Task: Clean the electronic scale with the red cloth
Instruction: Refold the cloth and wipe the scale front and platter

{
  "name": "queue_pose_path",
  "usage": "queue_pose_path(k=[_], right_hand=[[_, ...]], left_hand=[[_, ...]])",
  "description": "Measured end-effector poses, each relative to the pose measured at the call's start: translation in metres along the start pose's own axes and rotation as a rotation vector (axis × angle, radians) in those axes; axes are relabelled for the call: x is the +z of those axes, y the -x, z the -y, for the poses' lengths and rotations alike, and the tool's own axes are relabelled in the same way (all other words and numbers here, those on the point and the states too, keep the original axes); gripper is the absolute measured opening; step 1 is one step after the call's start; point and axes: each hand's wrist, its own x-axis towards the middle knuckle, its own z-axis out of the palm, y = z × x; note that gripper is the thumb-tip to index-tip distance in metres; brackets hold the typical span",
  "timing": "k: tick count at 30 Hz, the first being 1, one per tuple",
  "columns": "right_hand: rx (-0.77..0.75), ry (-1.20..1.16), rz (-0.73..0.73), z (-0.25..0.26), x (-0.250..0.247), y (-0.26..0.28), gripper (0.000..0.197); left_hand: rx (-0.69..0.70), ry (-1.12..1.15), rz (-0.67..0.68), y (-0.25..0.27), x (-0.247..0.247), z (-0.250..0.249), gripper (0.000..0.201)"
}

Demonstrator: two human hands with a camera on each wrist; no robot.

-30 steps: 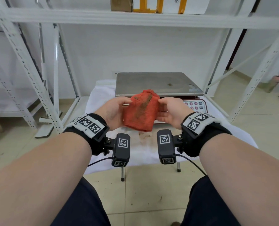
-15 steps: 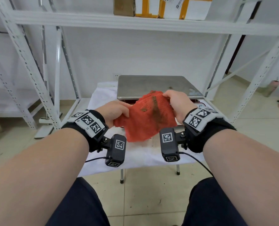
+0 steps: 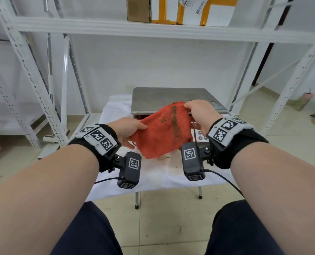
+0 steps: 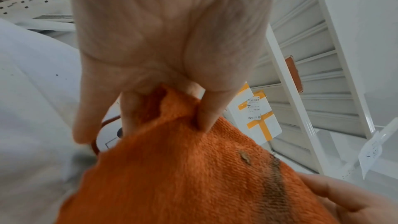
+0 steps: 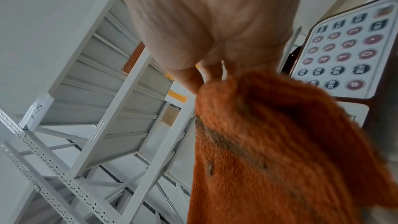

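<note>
Well, red cloth (image 3: 164, 131) — fuzzy, brown streak, held by both hands

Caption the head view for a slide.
Both hands, left hand and right hand, hold the stained red cloth before the scale.

Likely storeroom: shelving (image 3: 153, 30), parcels (image 3: 199, 10)

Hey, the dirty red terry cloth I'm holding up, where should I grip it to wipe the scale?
Probably keep hold of the red terry cloth by its top edge: left hand pinching the left corner, right hand the right. Hanging open, its brown streak faces you, so the far side likely suits the steel scale platform.
</note>
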Motion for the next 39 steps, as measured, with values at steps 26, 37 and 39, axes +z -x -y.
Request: queue_pose_path(k=[26, 37, 39], right_hand=[[0.057, 0.126, 0.188, 0.000, -0.008, 0.008, 0.010], [0.000, 0.643, -0.004, -0.022, -0.025, 0.001, 0.021], [0.010, 0.636, 0.020, -0.028, -0.016, 0.003, 0.019]], left_hand=[[0.022, 0.137, 0.313, 0.001, 0.007, -0.017, 0.014], [-0.224, -0.261, 0.430, -0.007, 0.036, -0.003, 0.013], [-0.222, -0.358, 0.310, -0.012, 0.030, 0.002, 0.018]])
